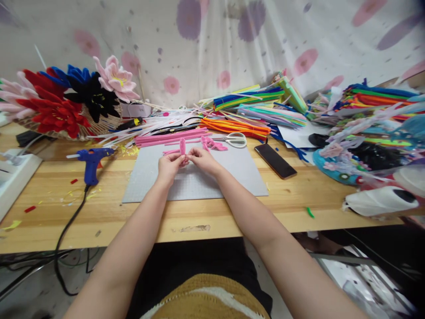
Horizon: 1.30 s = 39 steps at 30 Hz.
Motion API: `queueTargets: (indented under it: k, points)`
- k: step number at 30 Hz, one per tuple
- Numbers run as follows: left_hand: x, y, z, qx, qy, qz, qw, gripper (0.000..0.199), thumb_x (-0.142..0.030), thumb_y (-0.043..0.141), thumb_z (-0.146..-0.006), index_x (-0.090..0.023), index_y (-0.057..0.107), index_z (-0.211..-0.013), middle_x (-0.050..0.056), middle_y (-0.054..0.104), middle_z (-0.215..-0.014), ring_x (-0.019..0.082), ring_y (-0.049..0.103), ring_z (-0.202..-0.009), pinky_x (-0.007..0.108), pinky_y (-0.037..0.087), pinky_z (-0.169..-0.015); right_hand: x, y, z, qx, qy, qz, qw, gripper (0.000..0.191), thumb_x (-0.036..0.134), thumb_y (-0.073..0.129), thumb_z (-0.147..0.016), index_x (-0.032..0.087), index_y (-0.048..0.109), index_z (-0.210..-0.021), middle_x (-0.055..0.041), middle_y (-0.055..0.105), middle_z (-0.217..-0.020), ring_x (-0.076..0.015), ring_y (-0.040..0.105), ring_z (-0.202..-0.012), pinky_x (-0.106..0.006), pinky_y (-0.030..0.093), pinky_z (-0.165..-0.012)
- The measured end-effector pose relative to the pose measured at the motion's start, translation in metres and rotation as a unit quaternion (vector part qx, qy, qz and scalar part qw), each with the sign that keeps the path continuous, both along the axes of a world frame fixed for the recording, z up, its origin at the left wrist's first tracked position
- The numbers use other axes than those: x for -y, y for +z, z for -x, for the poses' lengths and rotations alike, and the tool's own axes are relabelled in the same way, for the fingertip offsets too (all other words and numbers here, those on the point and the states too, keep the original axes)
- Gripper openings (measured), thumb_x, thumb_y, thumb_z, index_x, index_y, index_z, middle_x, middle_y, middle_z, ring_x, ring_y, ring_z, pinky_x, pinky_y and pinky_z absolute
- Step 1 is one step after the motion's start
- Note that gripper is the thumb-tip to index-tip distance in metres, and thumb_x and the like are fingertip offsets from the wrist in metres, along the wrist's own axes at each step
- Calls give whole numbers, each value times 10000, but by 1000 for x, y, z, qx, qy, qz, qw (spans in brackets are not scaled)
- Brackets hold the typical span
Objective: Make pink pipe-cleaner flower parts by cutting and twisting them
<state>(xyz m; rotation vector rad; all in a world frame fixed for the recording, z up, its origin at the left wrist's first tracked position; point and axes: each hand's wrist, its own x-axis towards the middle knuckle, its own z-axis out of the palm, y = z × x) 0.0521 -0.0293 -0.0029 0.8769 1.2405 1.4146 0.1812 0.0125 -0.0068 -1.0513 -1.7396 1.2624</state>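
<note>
My left hand (170, 166) and my right hand (203, 160) meet over a grey cutting mat (219, 181). A pink pipe cleaner (182, 146), bent into a narrow upright loop, stands up from the pinched fingers of my left hand. The fingertips of my right hand are closed at the loop's lower end, where the pipe cleaner's tail is mostly hidden. Just beyond lie several looped pink pipe-cleaner pieces (214, 144), beside scissors (236, 140) with pale handles. A row of straight pink pipe cleaners (171, 137) lies along the mat's far edge.
A blue glue gun (90, 164) lies left, its cord running off the table edge. Pipe-cleaner flowers (59, 110) fill the back left. Orange pipe cleaners (237, 127) and other coloured bundles line the back. A phone (275, 160) and a white thread cone (381, 200) are right.
</note>
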Motion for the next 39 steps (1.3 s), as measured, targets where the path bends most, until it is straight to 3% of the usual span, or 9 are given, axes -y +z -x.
queueTargets:
  k: [5, 9, 16, 20, 23, 28, 34, 39]
  points:
    - [-6, -9, -1, -49, 75, -46, 995, 151, -221, 740, -576, -130, 668, -672, 7, 643, -595, 111, 614, -575, 266, 521, -658, 9, 5, 10, 52, -51, -75, 995, 128, 228, 558, -745, 188, 479, -653, 34, 518, -603, -100, 419, -573, -246, 298, -591]
    - [-7, -10, 1, -25, 69, -72, 995, 189, -175, 729, -571, -126, 649, -735, 5, 661, -629, 122, 634, -600, 291, 530, -720, 12, 4, 11, 44, -65, -94, 992, 128, 241, 554, -744, 193, 474, -655, 35, 512, -610, -105, 430, -591, -248, 301, -601]
    - [-3, -6, 2, -39, 59, -70, 995, 388, -146, 718, -568, -172, 473, -868, -38, 628, -568, 133, 646, -567, 306, 521, -720, 2, -6, 9, -57, -14, 17, 998, 122, 276, 547, -715, 178, 484, -680, 36, 523, -581, -77, 383, -505, -221, 293, -523]
    - [-2, -3, 0, -29, 37, -78, 996, 411, -151, 702, -567, -187, 418, -861, -45, 630, -557, 143, 651, -564, 291, 507, -684, 4, -5, 9, -158, 12, 86, 984, 172, 313, 571, -672, 178, 466, -664, 50, 491, -522, -55, 335, -440, -206, 247, -455]
    - [-3, -2, 1, -25, 41, -88, 995, 412, -150, 688, -563, -199, 385, -838, -63, 625, -544, 144, 648, -547, 287, 500, -662, 7, -3, 8, -197, 30, 96, 975, 215, 337, 607, -638, 174, 468, -650, 55, 484, -515, -46, 336, -434, -196, 241, -436]
    - [-4, -5, 4, -64, 28, -86, 994, 409, -148, 671, -565, -206, 356, -820, -66, 625, -534, 141, 634, -518, 256, 472, -599, 4, 0, -1, -138, 40, 106, 984, 258, 371, 652, -629, 168, 496, -667, 61, 468, -499, -53, 374, -425, -197, 251, -416]
    - [-1, -6, 1, -92, -29, -79, 992, 410, -148, 669, -571, -206, 357, -830, -73, 613, -537, 130, 619, -509, 264, 472, -603, -1, -2, -7, -144, 45, 130, 980, 332, 416, 708, -591, 157, 529, -695, 78, 429, -500, -39, 323, -421, -199, 199, -413]
    - [0, -9, -4, -117, -53, -104, 986, 447, -165, 653, -609, -198, 377, -959, -30, 631, -641, 152, 645, -625, 315, 489, -692, -3, -3, -4, -117, -14, 112, 987, 338, 410, 718, -561, 140, 539, -662, 68, 454, -510, -37, 309, -436, -215, 196, -437]
